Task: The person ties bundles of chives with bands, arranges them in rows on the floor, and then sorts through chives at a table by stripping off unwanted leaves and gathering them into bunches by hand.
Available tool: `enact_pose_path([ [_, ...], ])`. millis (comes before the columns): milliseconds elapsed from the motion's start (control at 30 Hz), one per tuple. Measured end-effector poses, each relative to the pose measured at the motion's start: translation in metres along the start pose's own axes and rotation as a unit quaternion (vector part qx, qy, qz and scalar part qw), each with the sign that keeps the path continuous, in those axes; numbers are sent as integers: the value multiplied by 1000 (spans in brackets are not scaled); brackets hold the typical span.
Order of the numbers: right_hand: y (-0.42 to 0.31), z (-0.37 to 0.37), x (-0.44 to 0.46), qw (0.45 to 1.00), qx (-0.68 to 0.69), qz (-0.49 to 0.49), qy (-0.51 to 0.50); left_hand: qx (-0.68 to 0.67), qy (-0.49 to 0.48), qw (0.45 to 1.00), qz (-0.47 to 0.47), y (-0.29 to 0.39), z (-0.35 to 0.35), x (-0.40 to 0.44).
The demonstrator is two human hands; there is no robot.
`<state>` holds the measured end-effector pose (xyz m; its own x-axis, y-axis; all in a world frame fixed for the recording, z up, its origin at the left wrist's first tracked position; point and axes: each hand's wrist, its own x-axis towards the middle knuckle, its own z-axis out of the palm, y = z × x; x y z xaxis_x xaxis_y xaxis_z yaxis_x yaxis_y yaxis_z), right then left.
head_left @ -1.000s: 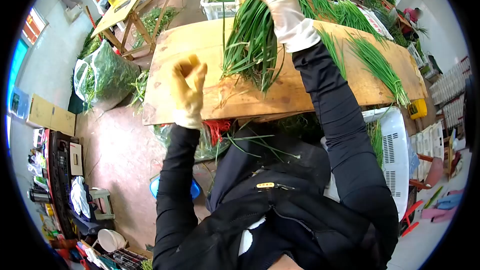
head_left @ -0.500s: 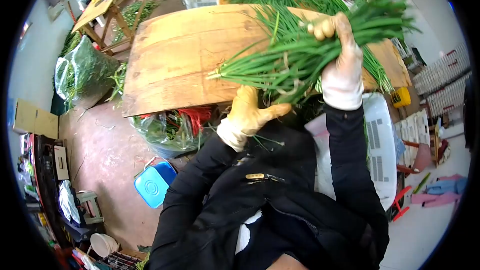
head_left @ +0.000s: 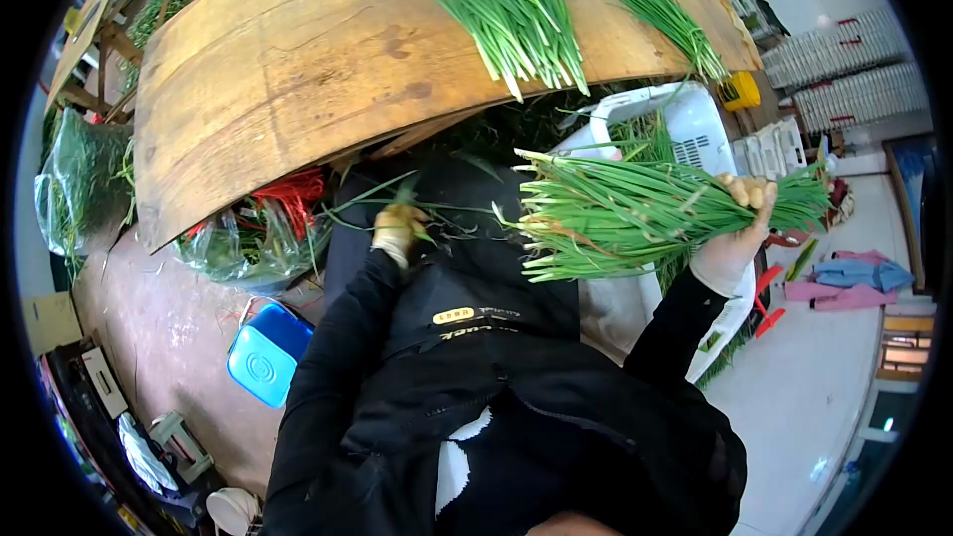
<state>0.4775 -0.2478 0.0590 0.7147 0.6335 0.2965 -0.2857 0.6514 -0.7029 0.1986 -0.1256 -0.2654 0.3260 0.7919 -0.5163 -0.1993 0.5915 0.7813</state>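
My right hand (head_left: pixel 737 233), in a pale glove, is wrapped round a thick bunch of green chives (head_left: pixel 625 210). The bunch lies nearly level over the white basket, its cut ends pointing left. Above my dark apron, my gloved left hand (head_left: pixel 395 230) is closed on a few loose chive leaves (head_left: pixel 372 201); its fingertips are slightly blurred. On the wooden table (head_left: pixel 268 69) lies a spread pile of chives (head_left: pixel 506 15), pale ends at the near edge. A narrower bunch of chives (head_left: pixel 655 10) rests to its right.
A white basket (head_left: pixel 710 134) with greens inside stands below my right arm. Under the table's left edge sits a bag of greens (head_left: pixel 238 253) with red ties (head_left: pixel 293 203). A blue lidded bucket (head_left: pixel 263 362) is on the floor; another filled bag (head_left: pixel 84 179) stands far left.
My right hand has brought the chive bunch down and right, off the table to above the basket. My left hand, open before, has moved left and closed on loose leaves. The view has shifted.
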Motion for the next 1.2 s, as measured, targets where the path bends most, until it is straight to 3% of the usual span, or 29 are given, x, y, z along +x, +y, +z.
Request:
enact_pose_path([
  [33, -6, -9, 5, 1000, -3, -5, 2, 98, -41, 994, -26, 9, -6, 5],
  [100, -11, -24, 10, 983, 151, 51, -96, 40, -120, 989, -74, 64, 53, -24],
  [167, 1, -29, 10, 991, 115, 28, -57, -113, -213, 949, -201, 89, 99, -38],
  [233, 16, -41, 17, 940, 167, 132, -265, -182, -357, 905, -140, 84, 132, -31],
  [267, 18, -33, 12, 937, 186, 131, -264, -139, -323, 935, -39, 93, 143, -43],
  [300, 14, -34, 16, 937, 184, 136, -262, -178, -302, 931, -101, 100, 143, -48],
  [367, 7, -43, 26, 883, 172, 124, -420, -120, -285, 949, -64, 74, 109, -28],
  [400, 6, -44, 26, 883, 150, 107, -431, -105, -314, 941, -73, 58, 88, -12],
  [433, 3, -43, 28, 885, 149, 106, -429, -64, -200, 970, -121, 60, 81, -15],
  [467, -1, -40, 32, 864, 139, 99, -473, -86, -87, 990, -76, 49, 76, -8],
  [500, -4, -39, 34, 841, 131, 94, -516, -113, 13, 985, -129, 45, 68, -6],
  [533, -12, -45, 38, 830, 146, 86, -532, -135, 48, 971, -190, 35, 43, 6],
  [567, -15, -45, 41, 820, 187, 44, -540, -135, 86, 972, -172, 39, 31, 8],
  [633, -24, -47, 61, 718, 279, 14, -638, -80, 43, 988, -125, 28, 12, 18],
  [667, -26, -45, 62, 720, 278, 13, -636, -63, -19, 991, -113, 41, 26, 8],
  [700, -28, -44, 63, 708, 276, 13, -651, -103, -94, 972, -191, 54, 47, 1],
  [733, -29, -43, 63, 694, 273, 12, -665, -80, -157, 963, -204, 70, 71, -18],
  [800, -18, -32, 67, 669, 279, 46, -687, -72, -382, 904, -180, 95, 110, -47],
  [833, -10, -26, 67, 640, 287, 81, -708, -97, -451, 870, -175, 69, 120, -35],
  [900, -2, -26, 68, 657, 301, 50, -689, -1, -532, 846, 25, 63, 140, -47],
  [933, 0, -32, 70, 693, 362, 36, -622, 37, -543, 833, -93, 53, 126, -33],
  [967, 0, -36, 70, 722, 419, 21, -550, 77, -511, 850, -105, 33, 112, -23],
  [1000, -8, -28, 52, 851, 349, 63, -388, 115, -477, 863, -118, 13, 98, -14],
  [1033, -11, -34, 56, 850, 350, 60, -389, 186, -460, 857, -142, 64, 94, -31],
  [1067, -17, -46, 62, 880, 300, 92, -358, 179, -357, 913, -84, 25, 70, -18],
  [1100, -20, -51, 66, 904, 248, 125, -326, 269, -285, 918, -62, -2, 43, 1],
  [1133, -21, -49, 62, 916, 262, 158, -259, 432, -210, 877, -27, -12, 26, 14],
  [1167, -21, -58, 62, 915, 266, 157, -261, 579, -131, 805, -19, 5, 23, 11],
  [1200, -21, -75, 65, 961, 183, 100, -182, 666, -125, 734, 40, 20, 21, 3],
])
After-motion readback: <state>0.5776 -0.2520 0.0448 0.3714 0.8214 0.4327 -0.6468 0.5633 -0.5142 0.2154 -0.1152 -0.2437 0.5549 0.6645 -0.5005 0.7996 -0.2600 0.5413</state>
